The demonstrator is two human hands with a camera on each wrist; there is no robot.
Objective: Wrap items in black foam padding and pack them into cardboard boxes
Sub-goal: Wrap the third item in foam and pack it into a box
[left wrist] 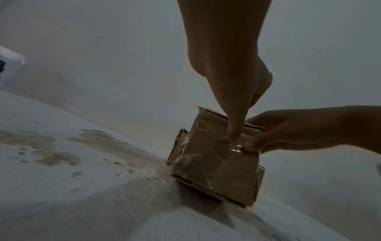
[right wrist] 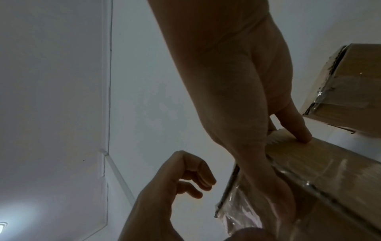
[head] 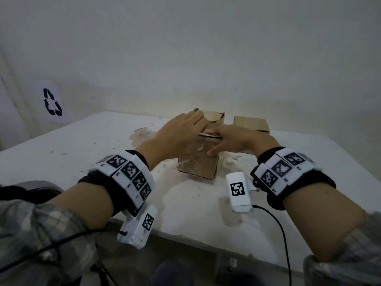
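A small cardboard box (head: 198, 166) wrapped in clear tape stands on the white table (head: 82, 145). My right hand (head: 235, 139) grips its near top edge, fingers lying over the top flap and thumb on the front face. My left hand (head: 181, 129) hovers over the box's top left. In the left wrist view its thumb (left wrist: 235, 137) presses straight down on the taped front face of the box (left wrist: 216, 171), beside the right hand (left wrist: 299, 128). The right wrist view shows the left hand (right wrist: 175, 179) with fingers loosely curled, holding nothing. No black foam is in view.
A second closed cardboard box (head: 250, 122) sits just behind and to the right, near the wall. A paper with a recycling symbol (head: 52, 102) hangs on the left wall. The table surface is stained and chipped around the box; its front edge runs close to my body.
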